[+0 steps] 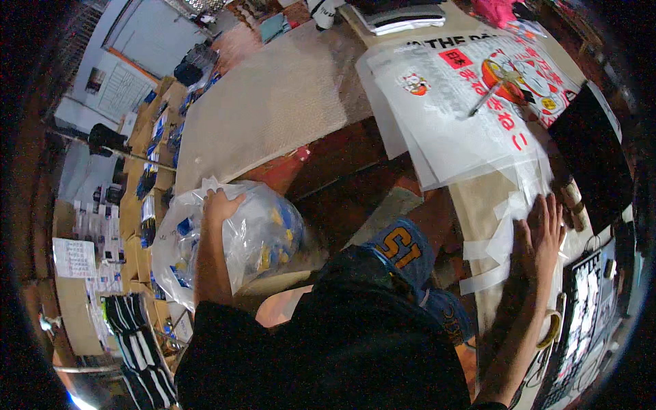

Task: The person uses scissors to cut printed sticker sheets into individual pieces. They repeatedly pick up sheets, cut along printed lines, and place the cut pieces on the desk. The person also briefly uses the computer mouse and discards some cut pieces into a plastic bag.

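Observation:
At the left, my left hand [222, 205] grips the gathered top of a clear plastic bag [239, 222], its fingers bent over the film. Blue and yellow packets [277, 232] show through the bag; their kind is hard to make out. My right hand [544, 229] lies on the table [482, 212] at the right, fingers stretched out and nothing in them. Whitish translucent strips [502, 236] lie beside it. Farther back on the table are translucent film sheets [424, 116] with red printed designs, and a slim pen-like tool [488, 96] rests on them.
A black panel [594, 160], a keyboard [581, 314] and a tape roll [549, 329] are at the right. Folded garments [400, 19] sit at the far table end. A large pale board [266, 102] lies beyond the bag. Cardboard boxes [133, 219] line the left.

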A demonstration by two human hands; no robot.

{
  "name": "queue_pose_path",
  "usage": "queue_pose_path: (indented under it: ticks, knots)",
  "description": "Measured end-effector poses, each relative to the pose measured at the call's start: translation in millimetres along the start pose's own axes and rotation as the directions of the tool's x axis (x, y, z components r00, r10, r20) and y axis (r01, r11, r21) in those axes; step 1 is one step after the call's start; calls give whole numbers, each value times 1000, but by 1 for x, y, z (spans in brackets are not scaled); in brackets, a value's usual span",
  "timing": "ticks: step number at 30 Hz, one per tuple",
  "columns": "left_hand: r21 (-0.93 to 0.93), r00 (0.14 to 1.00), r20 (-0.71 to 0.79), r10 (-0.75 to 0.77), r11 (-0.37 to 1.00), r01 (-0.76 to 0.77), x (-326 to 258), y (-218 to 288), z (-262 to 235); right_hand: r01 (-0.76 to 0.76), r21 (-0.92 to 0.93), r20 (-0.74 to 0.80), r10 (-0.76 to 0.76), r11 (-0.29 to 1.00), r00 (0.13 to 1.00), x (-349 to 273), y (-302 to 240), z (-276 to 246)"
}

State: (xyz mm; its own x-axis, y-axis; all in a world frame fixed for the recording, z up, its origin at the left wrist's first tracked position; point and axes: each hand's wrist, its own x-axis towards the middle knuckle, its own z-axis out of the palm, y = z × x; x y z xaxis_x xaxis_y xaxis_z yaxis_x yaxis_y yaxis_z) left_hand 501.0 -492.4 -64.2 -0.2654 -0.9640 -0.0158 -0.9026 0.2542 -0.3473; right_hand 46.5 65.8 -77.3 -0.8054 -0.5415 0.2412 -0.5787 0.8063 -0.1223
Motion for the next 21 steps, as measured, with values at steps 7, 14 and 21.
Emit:
queue_pose_path:
  ticks: [7, 14, 21]
  knots:
    - [-6, 972, -236, 9, 1000, -11, -21, -53, -36, 6, 37, 39, -7, 999, 999, -6, 18, 4]
    - [-571, 846, 217, 486, 767, -294, -49, 69, 11, -7, -10, 64, 8, 1000, 998, -5, 5, -5]
    - [-928, 891, -197, 409, 214, -304, -72, 204, -31, -56, 1, 64, 56, 998, 996, -4, -3, -11]
